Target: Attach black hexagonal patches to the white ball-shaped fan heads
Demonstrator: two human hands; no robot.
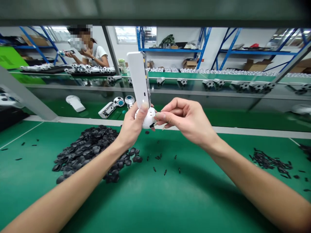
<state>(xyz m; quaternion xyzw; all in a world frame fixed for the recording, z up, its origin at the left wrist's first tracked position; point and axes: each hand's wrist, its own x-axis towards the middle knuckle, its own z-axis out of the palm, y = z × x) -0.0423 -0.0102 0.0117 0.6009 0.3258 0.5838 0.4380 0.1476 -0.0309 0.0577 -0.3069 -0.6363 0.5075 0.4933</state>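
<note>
Bare forearms, white device between both hands (ball end down)

Head view, forward (and downward).

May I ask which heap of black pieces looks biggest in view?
The broad-piece heap near the left hand; it spreads far wider than the slim-piece heap on the right.

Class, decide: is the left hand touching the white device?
Touching. The head view shows the left hand gripping the white device, thumb lying on it.
</note>
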